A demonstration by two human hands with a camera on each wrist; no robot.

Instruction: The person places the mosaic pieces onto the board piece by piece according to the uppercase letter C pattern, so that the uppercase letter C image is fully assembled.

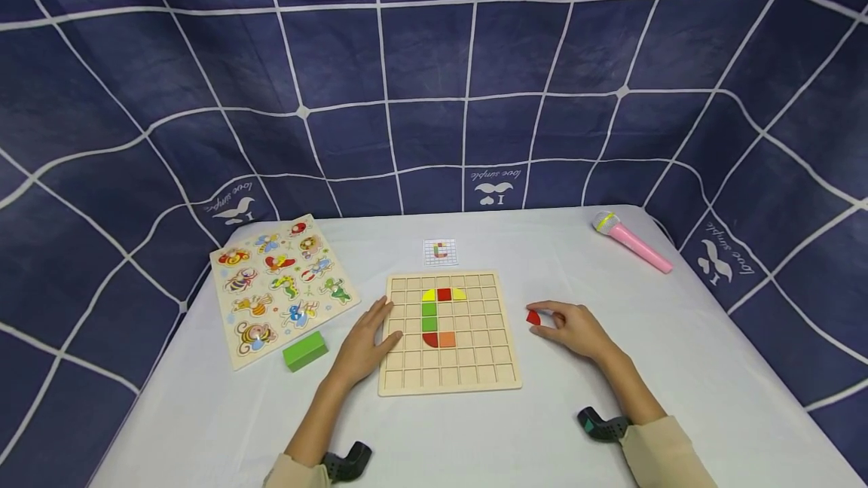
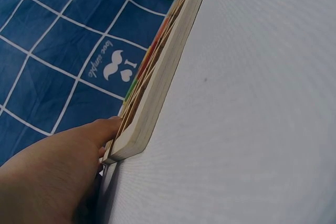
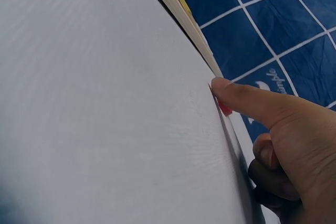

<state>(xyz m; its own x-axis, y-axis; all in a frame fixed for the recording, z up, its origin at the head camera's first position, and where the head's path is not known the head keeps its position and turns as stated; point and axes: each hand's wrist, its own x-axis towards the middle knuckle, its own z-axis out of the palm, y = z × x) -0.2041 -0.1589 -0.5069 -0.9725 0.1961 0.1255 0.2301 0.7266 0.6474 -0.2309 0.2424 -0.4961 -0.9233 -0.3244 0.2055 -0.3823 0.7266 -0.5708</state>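
Note:
A square wooden grid board (image 1: 475, 374) lies in the middle of the white table. Two yellow quarter-rounds with a red square (image 1: 444, 294) between them form the upper row of pieces on it. Below the left one are two green squares (image 1: 429, 316), then a red quarter-round (image 1: 431, 340) beside an orange square (image 1: 447, 339). My left hand (image 1: 361, 349) rests at the board's left edge, fingers extended and thumb over the rim. Right of the board, my right hand (image 1: 573, 330) pinches another red quarter-round piece (image 1: 533, 318) between thumb and index finger, close over the table.
Behind the board lies a small card (image 1: 441, 252) printed with a coloured grid pattern. An insect picture puzzle (image 1: 285, 288) is at the left, with a green block (image 1: 305, 351) near its front corner. A pink toy microphone (image 1: 634, 242) lies at the back right.

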